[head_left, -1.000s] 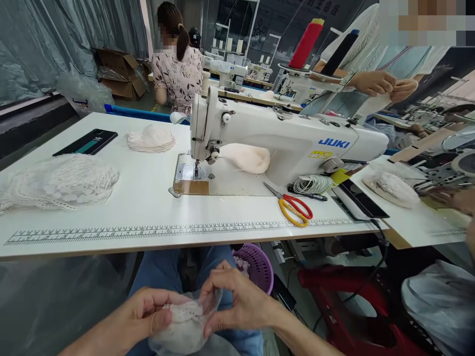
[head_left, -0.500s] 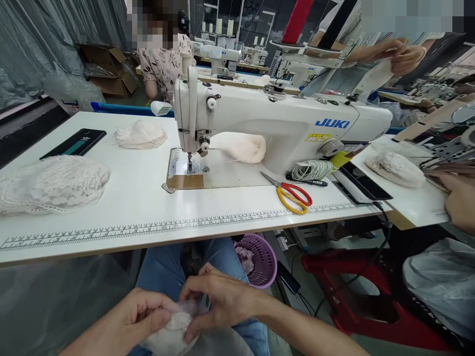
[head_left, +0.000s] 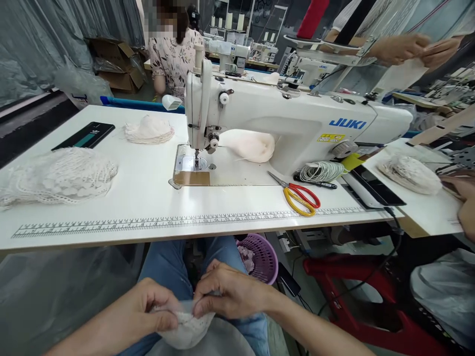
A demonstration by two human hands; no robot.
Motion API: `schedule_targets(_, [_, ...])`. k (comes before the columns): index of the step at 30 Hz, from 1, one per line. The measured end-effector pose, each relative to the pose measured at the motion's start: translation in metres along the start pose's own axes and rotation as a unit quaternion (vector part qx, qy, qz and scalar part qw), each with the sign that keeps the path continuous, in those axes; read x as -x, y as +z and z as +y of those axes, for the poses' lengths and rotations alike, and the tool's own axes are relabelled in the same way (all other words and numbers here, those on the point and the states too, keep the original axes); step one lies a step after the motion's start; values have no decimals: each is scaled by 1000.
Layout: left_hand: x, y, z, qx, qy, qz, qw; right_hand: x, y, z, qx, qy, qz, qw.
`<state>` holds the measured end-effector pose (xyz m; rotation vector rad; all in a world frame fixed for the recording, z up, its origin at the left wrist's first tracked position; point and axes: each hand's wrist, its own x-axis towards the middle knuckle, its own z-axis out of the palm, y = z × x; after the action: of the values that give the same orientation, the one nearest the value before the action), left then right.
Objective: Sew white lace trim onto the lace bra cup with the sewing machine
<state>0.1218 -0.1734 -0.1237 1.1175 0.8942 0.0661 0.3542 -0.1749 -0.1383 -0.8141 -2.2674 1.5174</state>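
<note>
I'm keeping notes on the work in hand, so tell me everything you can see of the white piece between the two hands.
The white piece looks like thin, soft fabric, rounded and slightly bulging, with a textured, lace-like band and a sheer strip along its upper edge. It is held over the lap. The left hand grips its left side; the right hand pinches its upper right edge. Finer detail is blurred.

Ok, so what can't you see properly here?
All in the head view:
Left hand: some fingertips hide behind the white lacy piece.
Red thread cone: top cut off by the upper edge.
Purple basket: left side hidden by the jeans leg.
Ruler: finest marks too small to count.
</note>
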Motion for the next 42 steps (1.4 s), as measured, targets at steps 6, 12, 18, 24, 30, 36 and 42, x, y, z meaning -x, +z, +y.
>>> schedule_targets(6, [-1, -4, -4, 24, 13, 8, 1000, 3, 3, -3, 31, 19, 18, 999])
schedule_targets(12, [10, -6, 7, 16, 2, -35, 999, -6, 3, -8, 21, 10, -12, 1000])
schedule_targets(18, [6, -4, 11, -39, -22, -7, 999, -8, -7, -7, 0, -13, -62, 998])
schedule_targets(24, [4, -16, -12, -10, -30, -42, 999, -2, 1, 1, 12, 28, -64, 997])
schedule_targets(30, [11, -16, -7, -31, -57, -14, 998, -8, 9, 1, 14, 34, -45, 998])
schedule_targets(36, [13, -21, -16, -30, -43, -15, 999, -5, 7, 9, -80, 52, -47, 994])
schedule_targets(42, [13, -17, -15, -29, -26, -49, 998, -9, 5, 2, -113, 27, -41, 992])
